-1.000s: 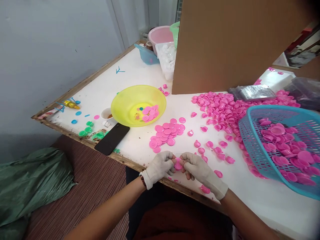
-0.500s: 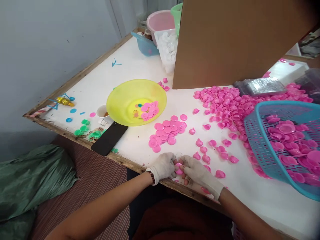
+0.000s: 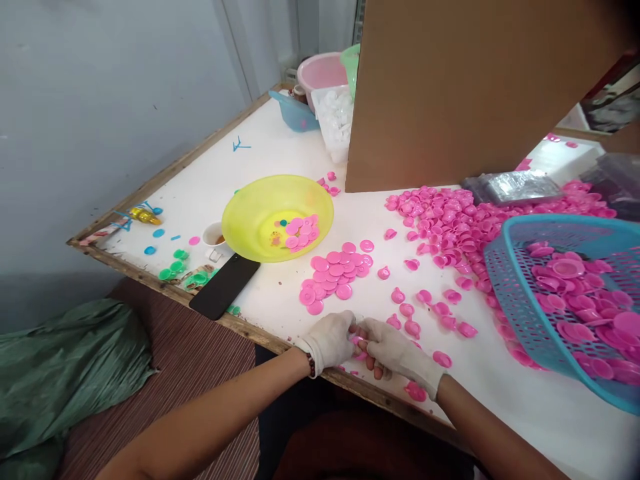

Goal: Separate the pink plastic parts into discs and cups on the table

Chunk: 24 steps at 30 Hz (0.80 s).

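Note:
At the table's front edge, my left hand (image 3: 329, 340) and my right hand (image 3: 395, 348), both in pale gloves with bare fingertips showing, meet with bent fingers. Between them they pinch a small round pink plastic piece (image 3: 358, 343), mostly covered by the fingers. Just beyond my left hand lies a cluster of flat pink discs (image 3: 330, 272). Loose pink cup-shaped pieces (image 3: 413, 328) are scattered beyond and beside my right hand.
A yellow bowl (image 3: 245, 227) holding pink discs stands left of centre, beside a black phone (image 3: 225, 287) and a white cup (image 3: 214, 235). To the right are a blue basket (image 3: 505, 287) and a heap of pink pieces (image 3: 445, 217). A cardboard sheet (image 3: 450, 93) rises behind.
My hands have drawn closer together around the pink piece, which shows less now. The camera view has shifted slightly, so the tabletop things sit a little lower in the picture.

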Motion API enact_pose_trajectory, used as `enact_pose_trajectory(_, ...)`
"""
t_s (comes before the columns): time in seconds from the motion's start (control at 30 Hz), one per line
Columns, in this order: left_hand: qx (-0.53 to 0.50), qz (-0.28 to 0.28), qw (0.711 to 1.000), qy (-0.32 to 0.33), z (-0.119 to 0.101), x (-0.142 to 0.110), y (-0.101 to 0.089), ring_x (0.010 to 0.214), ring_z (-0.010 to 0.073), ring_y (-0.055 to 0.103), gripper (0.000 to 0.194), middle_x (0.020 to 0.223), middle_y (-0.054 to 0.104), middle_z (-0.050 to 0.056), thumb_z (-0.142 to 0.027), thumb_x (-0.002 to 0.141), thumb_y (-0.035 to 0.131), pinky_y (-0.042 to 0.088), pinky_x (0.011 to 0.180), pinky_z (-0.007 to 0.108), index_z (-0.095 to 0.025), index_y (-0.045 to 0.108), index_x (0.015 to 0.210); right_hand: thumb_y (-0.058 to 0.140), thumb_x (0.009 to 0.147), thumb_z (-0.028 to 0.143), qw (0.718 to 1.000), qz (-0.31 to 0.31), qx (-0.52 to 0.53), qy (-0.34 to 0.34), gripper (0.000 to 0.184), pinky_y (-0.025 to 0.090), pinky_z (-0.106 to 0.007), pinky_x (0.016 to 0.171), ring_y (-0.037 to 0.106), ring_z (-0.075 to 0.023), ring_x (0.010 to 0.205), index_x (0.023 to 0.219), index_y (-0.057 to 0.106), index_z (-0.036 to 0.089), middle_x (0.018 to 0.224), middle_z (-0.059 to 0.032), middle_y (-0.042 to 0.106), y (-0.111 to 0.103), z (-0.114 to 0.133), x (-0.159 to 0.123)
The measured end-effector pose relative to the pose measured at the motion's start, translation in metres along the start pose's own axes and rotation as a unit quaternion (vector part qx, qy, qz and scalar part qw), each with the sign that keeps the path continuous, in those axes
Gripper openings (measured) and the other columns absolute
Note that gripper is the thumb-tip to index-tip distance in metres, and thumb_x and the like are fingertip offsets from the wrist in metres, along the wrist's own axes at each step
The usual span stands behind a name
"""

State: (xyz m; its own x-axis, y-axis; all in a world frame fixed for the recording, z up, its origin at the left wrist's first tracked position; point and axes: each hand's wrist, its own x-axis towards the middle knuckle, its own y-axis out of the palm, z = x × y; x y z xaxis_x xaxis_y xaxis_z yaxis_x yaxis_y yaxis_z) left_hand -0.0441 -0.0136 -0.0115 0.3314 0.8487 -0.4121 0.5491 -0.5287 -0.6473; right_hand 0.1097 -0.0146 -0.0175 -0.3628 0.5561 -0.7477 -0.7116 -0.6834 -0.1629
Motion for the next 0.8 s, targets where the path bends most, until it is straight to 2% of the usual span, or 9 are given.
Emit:
enact_pose_trajectory(0.07, 0.008, -0.035, 0.999, 0.009, 0.002, -0.006, -0.009, 0.061, 0.0154, 0.055, 0.022, 0.07, 0.06, 0.001, -0.033, 0.071, 0.06, 0.039, 0.056, 0.025, -0.02, 0.057, 0.087, 0.045, 0.081, 0.029, 0.998, -0.03, 0.041, -0.025, 0.013, 0.034, -0.018, 0.036, 0.052, -0.0099, 0.039, 0.091, 0.045, 0.021, 0.054, 0.0038, 0.055, -0.007, -0.001, -0.009)
enact_pose_trajectory(0.13, 0.021, -0.104, 0.994, 0.013, 0.009, -0.012, -0.022, 0.065, 0.0154, 0.055, 0.018, 0.073, 0.059, 0.001, -0.034, 0.077, 0.055, 0.04, 0.061, 0.026, -0.021, 0.057, 0.088, 0.047, 0.08, 0.033, 0.98, -0.115, 0.133, -0.09, 0.015, 0.036, -0.02, 0.039, 0.051, -0.0103, 0.043, 0.09, 0.043, 0.022, 0.058, 0.0033, 0.054, -0.023, -0.006, -0.026)
enact_pose_trajectory(0.23, 0.085, -0.202, 0.976, 0.004, 0.029, -0.016, -0.042, 0.077, 0.0156, 0.055, 0.013, 0.089, 0.058, 0.004, -0.027, 0.08, 0.05, 0.041, 0.069, 0.026, -0.021, 0.056, 0.09, 0.04, 0.082, 0.044, 0.887, -0.291, 0.286, -0.215, 0.023, 0.036, -0.023, 0.042, 0.041, -0.0085, 0.042, 0.095, 0.045, 0.026, 0.059, 0.0035, 0.046, -0.053, -0.019, -0.06)
enact_pose_trajectory(0.3, 0.141, -0.218, 0.966, -0.004, 0.044, -0.015, -0.049, 0.081, 0.0162, 0.054, 0.015, 0.095, 0.055, 0.005, -0.023, 0.08, 0.05, 0.042, 0.072, 0.027, -0.02, 0.056, 0.093, 0.036, 0.084, 0.046, 0.856, -0.334, 0.318, -0.234, 0.03, 0.032, -0.024, 0.041, 0.034, -0.0078, 0.039, 0.105, 0.047, 0.028, 0.058, 0.0041, 0.042, -0.066, -0.029, -0.077)
enact_pose_trajectory(0.37, 0.18, -0.216, 0.96, -0.005, 0.056, -0.013, -0.05, 0.083, 0.0171, 0.054, 0.017, 0.096, 0.055, 0.005, -0.022, 0.081, 0.048, 0.042, 0.074, 0.027, -0.02, 0.056, 0.096, 0.038, 0.083, 0.04, 0.892, -0.315, 0.266, -0.184, 0.037, 0.029, -0.023, 0.038, 0.033, -0.0085, 0.037, 0.117, 0.043, 0.029, 0.057, 0.0049, 0.043, -0.066, -0.037, -0.081)
enact_pose_trajectory(0.47, 0.2, -0.229, 0.953, 0.0, 0.066, -0.012, -0.048, 0.084, 0.0177, 0.055, 0.02, 0.094, 0.057, 0.006, -0.021, 0.084, 0.043, 0.043, 0.075, 0.027, -0.02, 0.056, 0.099, 0.043, 0.079, 0.03, 0.958, -0.273, 0.037, -0.081, 0.051, 0.034, -0.025, 0.043, 0.044, -0.0134, 0.041, 0.13, 0.039, 0.026, 0.054, 0.0038, 0.05, -0.048, -0.041, -0.066)
enact_pose_trajectory(0.57, 0.173, -0.278, 0.945, 0.002, 0.066, -0.017, -0.049, 0.085, 0.018, 0.056, 0.021, 0.095, 0.059, 0.007, -0.021, 0.084, 0.042, 0.043, 0.075, 0.028, -0.019, 0.058, 0.097, 0.044, 0.08, 0.027, 0.94, -0.281, -0.188, -0.047, 0.053, 0.04, -0.031, 0.058, 0.057, -0.0206, 0.059, 0.132, 0.042, 0.021, 0.058, -0.0018, 0.057, -0.023, -0.041, -0.048)
enact_pose_trajectory(0.67, 0.056, -0.305, 0.951, 0.004, 0.056, -0.024, -0.049, 0.079, 0.0162, 0.055, 0.016, 0.083, 0.06, 0.004, -0.023, 0.081, 0.045, 0.043, 0.072, 0.027, -0.018, 0.058, 0.087, 0.045, 0.081, 0.026, 0.926, -0.277, -0.254, -0.047, 0.052, 0.04, -0.031, 0.062, 0.059, -0.0225, 0.064, 0.133, 0.044, 0.022, 0.066, -0.006, 0.063, -0.003, -0.043, -0.045)
enact_pose_trajectory(0.8, -0.245, -0.149, 0.957, -0.03, 0.025, -0.03, -0.031, 0.055, 0.0094, 0.05, 0.012, 0.061, 0.053, -0.002, -0.028, 0.078, 0.048, 0.042, 0.054, 0.021, -0.016, 0.053, 0.077, 0.043, 0.083, 0.029, 0.937, -0.248, -0.227, -0.094, 0.047, 0.042, -0.031, 0.062, 0.06, -0.0206, 0.066, 0.13, 0.046, 0.026, 0.072, -0.0042, 0.064, 0.006, -0.041, -0.055)
